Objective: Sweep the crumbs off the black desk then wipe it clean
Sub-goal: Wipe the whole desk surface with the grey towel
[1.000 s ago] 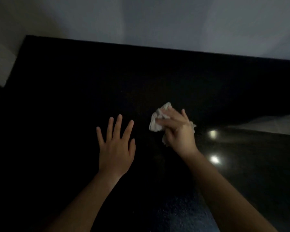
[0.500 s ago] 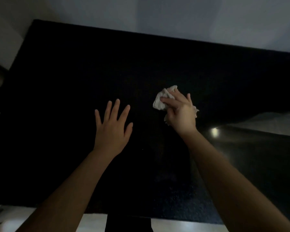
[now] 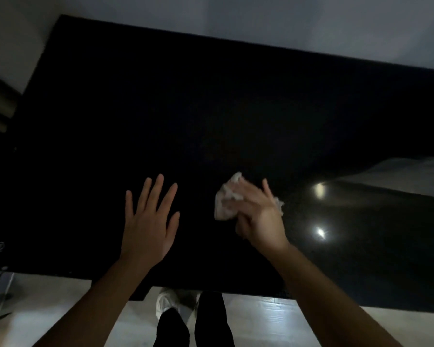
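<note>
The crumpled white tissue [image 3: 227, 196] lies on the black desk [image 3: 211, 108], at about five o'clock from the top's middle and toward the near edge. The right hand [image 3: 257, 216] grips it, fingers bent over the wad and pressing it down, which I take for a wiping stroke. At nine o'clock of the tissue the left hand [image 3: 149, 221] lies flat and released, fingers spread, holding nothing, probably bracing the person's lean. I can make out no crumbs on so dark a top. The surface is glossy: two light reflections [image 3: 320, 232] shine at three o'clock of the right hand. A pale wall [image 3: 261, 16] stands behind the desk, and a pale floor [image 3: 261, 321] shows at six o'clock.
</note>
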`<action>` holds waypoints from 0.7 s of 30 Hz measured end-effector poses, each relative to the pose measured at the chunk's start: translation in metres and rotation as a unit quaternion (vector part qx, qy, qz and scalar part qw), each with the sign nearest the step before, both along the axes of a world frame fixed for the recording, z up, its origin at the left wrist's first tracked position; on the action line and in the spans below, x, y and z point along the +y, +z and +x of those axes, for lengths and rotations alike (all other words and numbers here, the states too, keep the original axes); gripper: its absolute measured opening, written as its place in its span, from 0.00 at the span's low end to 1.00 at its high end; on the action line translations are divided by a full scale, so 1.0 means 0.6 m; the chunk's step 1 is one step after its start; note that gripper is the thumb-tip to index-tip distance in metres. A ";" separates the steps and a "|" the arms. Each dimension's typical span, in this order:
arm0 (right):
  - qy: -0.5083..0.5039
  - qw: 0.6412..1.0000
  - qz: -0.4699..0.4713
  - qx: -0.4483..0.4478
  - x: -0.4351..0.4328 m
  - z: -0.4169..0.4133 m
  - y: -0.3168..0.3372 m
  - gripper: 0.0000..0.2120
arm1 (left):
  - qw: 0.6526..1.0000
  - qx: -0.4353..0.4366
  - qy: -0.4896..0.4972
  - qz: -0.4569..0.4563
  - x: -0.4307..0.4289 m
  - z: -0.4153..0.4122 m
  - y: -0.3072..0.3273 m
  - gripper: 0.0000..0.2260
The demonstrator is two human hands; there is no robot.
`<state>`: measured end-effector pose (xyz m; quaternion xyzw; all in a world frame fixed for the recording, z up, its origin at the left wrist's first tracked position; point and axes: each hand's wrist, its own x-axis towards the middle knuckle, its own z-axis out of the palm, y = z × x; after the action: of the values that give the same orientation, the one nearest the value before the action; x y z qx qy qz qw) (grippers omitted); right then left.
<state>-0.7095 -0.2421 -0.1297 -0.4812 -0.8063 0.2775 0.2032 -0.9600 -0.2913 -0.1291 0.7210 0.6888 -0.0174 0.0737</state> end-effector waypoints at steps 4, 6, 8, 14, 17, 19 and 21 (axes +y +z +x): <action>-0.130 0.991 0.016 -0.020 0.060 -0.041 0.000 0.17 | 1.000 -0.009 0.010 0.000 0.001 0.000 -0.002 0.26; -0.167 0.985 0.016 -0.029 0.046 -0.058 0.004 0.15 | 1.000 -0.020 0.013 0.005 0.000 -0.001 -0.002 0.25; -0.178 0.983 0.015 -0.036 -0.006 -0.077 0.008 0.16 | 0.999 -0.037 0.013 0.010 -0.001 -0.002 -0.002 0.25; -0.081 0.997 0.011 0.004 -0.178 -0.110 0.008 0.15 | 0.999 -0.050 -0.020 0.008 -0.013 -0.028 0.004 0.25; -0.068 0.997 0.015 -0.014 -0.173 -0.076 0.013 0.17 | 0.999 -0.029 -0.036 0.016 -0.035 -0.046 0.009 0.23; -0.139 0.989 0.025 -0.036 -0.160 -0.053 0.012 0.18 | 0.999 -0.023 -0.035 0.012 -0.051 -0.060 0.006 0.23; -0.242 0.969 0.024 -0.043 -0.150 -0.046 0.011 0.18 | 0.999 -0.024 -0.035 0.009 -0.062 -0.073 0.001 0.23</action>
<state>-0.7372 -0.3321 -0.1231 -0.6684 -0.6802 0.1799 0.2413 -1.0038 -0.3287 -0.1285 0.7456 0.6613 0.0034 0.0827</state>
